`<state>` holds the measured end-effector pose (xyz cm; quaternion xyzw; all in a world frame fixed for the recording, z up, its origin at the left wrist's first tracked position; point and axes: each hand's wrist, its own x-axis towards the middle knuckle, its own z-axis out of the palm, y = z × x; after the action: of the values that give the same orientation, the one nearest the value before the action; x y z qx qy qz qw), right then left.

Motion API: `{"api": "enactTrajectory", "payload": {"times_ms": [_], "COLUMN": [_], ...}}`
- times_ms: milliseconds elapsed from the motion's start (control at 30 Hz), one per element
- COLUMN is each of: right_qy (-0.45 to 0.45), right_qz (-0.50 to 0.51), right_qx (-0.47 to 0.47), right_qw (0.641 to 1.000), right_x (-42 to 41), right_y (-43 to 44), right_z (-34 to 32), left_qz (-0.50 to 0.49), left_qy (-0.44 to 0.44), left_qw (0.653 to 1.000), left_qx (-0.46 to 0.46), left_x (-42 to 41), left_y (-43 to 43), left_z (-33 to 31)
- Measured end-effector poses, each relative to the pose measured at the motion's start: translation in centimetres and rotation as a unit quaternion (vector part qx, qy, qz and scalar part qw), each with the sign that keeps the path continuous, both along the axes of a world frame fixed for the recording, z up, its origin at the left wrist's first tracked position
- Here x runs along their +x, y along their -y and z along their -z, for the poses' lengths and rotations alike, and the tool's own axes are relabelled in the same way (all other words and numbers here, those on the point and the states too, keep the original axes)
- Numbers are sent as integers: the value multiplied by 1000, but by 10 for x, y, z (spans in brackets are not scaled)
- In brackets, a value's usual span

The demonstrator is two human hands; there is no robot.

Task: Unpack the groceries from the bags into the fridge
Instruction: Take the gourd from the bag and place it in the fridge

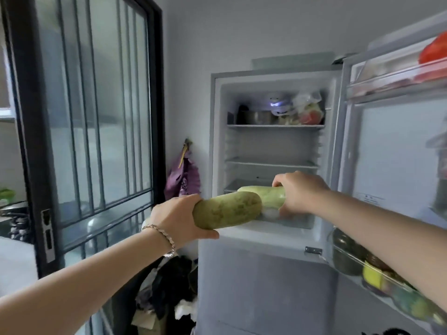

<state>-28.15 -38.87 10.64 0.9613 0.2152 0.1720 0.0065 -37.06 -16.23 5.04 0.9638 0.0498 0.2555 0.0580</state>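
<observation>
A near gourd (227,210) is gripped at its end by the left hand (177,217). A far gourd (268,197) is gripped by the right hand (301,193) just above the lowest shelf (242,185) of the open fridge (266,286). A glazed door (92,105) is seen at left.

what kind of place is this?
Probably a home kitchen: an open fridge holding a metal pot, left hand and right hand each gripping a green gourd, a barred glass door alongside.
</observation>
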Motion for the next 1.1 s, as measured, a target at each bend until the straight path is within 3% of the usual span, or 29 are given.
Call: {"api": "enactTrajectory", "payload": {"times_ms": [200, 400, 600, 700, 967, 1100], "right_qy": [66, 131, 242, 243, 249, 289], "right_qz": [75, 118, 62, -9, -59, -40], "right_qx": [14, 64, 159, 174, 217, 203], "right_qw": [995, 982, 955, 954, 942, 935], "right_x": [103, 210, 331, 380, 480, 503], "right_y": [-5, -1, -3, -14, -56, -61], "right_z": [-33, -62, -115, -151, -211, -208], "left_qz": [85, 101, 89, 79, 116, 114], "left_qy": [48, 114, 230, 250, 188, 134], "left_qw": [994, 985, 964, 962, 972, 977], "left_qx": [56, 77, 94, 83, 75, 121], "left_x": [142, 275, 402, 456, 555, 594], "left_y": [-22, -24, -15, -15, -24, -26], "left_z": [-43, -71, -115, -143, -200, -224]}}
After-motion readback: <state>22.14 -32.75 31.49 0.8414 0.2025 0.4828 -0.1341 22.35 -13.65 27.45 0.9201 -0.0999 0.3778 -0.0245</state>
